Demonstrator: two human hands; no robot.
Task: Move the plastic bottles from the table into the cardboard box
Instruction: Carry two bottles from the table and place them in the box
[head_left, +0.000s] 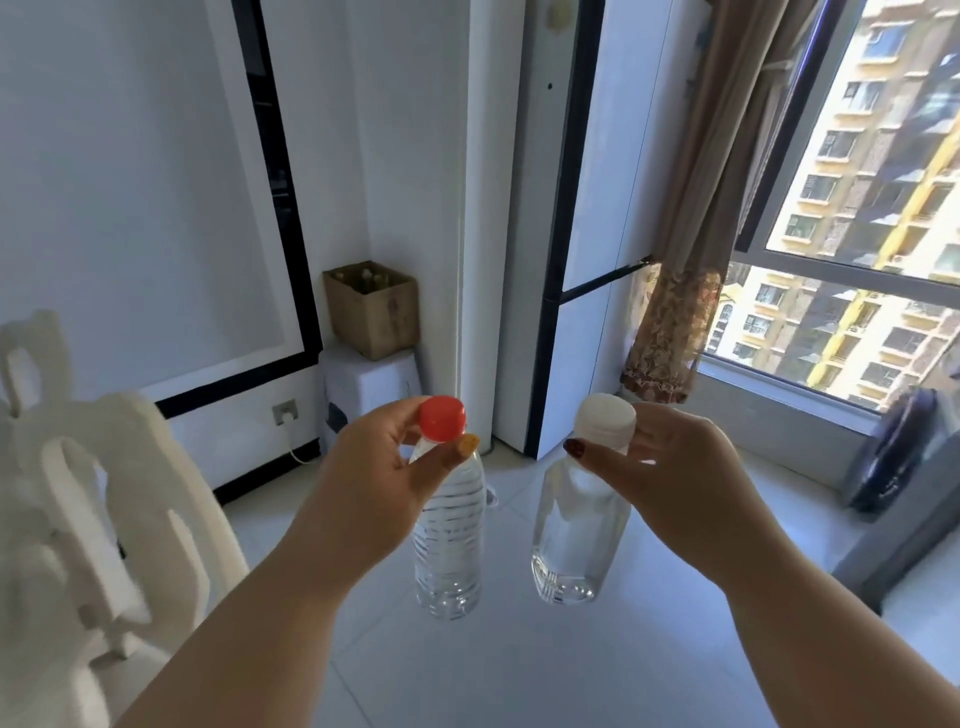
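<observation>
My left hand (371, 478) grips a clear ribbed plastic bottle with a red cap (449, 540) by its neck, and the bottle hangs upright in the air above the floor. My right hand (670, 467) pinches a wider clear bottle with a white cap (576, 540) just below the cap, also hanging upright. Far ahead in the corner a brown cardboard box (376, 319) stands open on a white plastic stool (363, 387). Several bottle tops show inside the box.
A white carved chair (93, 514) stands close at my left. A white wall column (480, 208) and a tall white cabinet (582, 218) rise right of the box. A curtain (680, 291), a window and a dark object (893, 452) lie at right. Pale floor tiles stretch ahead.
</observation>
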